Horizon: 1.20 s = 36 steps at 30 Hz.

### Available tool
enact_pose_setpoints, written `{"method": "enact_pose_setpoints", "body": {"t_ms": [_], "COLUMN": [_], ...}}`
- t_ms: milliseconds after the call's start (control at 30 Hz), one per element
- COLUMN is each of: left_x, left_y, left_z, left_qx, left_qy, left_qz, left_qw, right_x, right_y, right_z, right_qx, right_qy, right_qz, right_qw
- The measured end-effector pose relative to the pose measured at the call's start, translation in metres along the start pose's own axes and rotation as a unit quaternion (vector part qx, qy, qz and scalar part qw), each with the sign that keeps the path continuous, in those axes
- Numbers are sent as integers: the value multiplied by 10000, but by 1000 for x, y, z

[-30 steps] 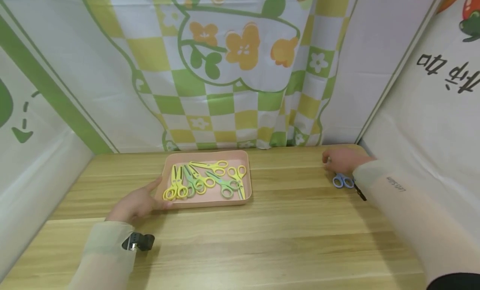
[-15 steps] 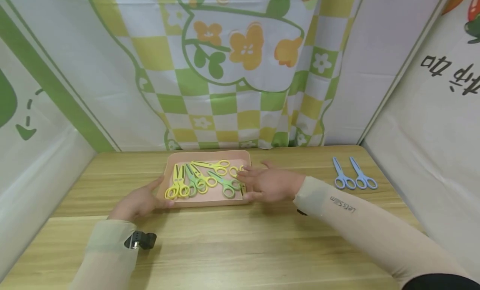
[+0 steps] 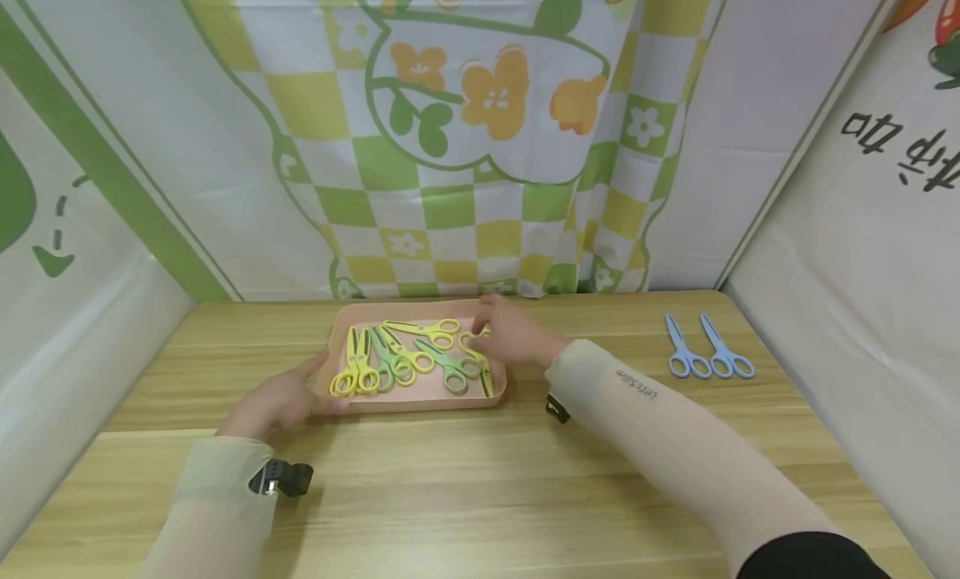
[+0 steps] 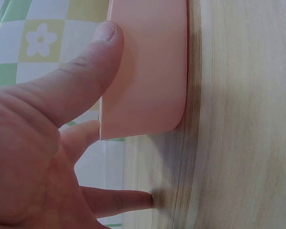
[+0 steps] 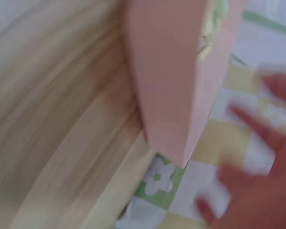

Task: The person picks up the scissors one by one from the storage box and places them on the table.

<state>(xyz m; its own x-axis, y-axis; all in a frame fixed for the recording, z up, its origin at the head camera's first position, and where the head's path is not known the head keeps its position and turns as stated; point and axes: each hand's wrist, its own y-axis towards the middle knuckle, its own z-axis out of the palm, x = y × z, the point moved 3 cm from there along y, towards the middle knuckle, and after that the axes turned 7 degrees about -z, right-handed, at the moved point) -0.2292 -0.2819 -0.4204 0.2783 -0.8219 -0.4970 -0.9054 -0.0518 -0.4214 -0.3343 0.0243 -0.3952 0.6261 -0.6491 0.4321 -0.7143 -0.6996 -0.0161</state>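
A pink tray [image 3: 420,405] holds several yellow scissors [image 3: 362,362] and green scissors [image 3: 446,362]. My left hand [image 3: 277,402] rests at its front left corner; in the left wrist view the thumb [image 4: 107,52] lies along the pink wall and the other fingers spread beyond the corner. Over the tray's right end is my right hand [image 3: 521,333], partly covering the handles of the rightmost yellow scissors [image 3: 487,377]. The right wrist view shows that hand blurred, its fingers spread above the rim, holding nothing visible.
Two blue scissors [image 3: 681,350] lie side by side on the wooden table [image 3: 525,487], right of the tray, blades toward the back. A checkered curtain [image 3: 450,212] hangs behind the table. White side walls [image 3: 847,296] stand left and right.
My right hand has left the blue scissors at the right and moved left to the tray, then shifted toward its back right corner. The left hand has stayed at the tray.
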Motion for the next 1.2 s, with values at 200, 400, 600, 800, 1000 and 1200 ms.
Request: {"method": "enact_pose_setpoints", "body": {"t_ms": [200, 400, 600, 800, 1000, 1200], "left_x": [-1, 0, -1, -1, 2, 2], "left_y": [-1, 2, 2, 1, 1, 0], "left_z": [-1, -2, -3, -1, -1, 0], "left_qx": [-6, -29, -51, -14, -17, -46], "left_qy": [19, 26, 132, 41, -4, 34], "left_qz": [-1, -33, -56, -89, -132, -121], "left_qw": [10000, 10000, 9999, 10000, 9999, 9999], "right_x": [-6, -2, 11, 12, 10, 14], "right_y": [13, 20, 24, 24, 24, 27], "right_z": [-10, -2, 6, 9, 13, 17], "right_qx": [-42, 547, 1094, 1072, 1192, 1413], "right_qy": [618, 862, 284, -438, -485, -628], "right_qz": [1728, 2455, 2572, 2704, 2737, 2567], "right_qw": [9830, 9640, 9597, 9558, 9532, 9540]}}
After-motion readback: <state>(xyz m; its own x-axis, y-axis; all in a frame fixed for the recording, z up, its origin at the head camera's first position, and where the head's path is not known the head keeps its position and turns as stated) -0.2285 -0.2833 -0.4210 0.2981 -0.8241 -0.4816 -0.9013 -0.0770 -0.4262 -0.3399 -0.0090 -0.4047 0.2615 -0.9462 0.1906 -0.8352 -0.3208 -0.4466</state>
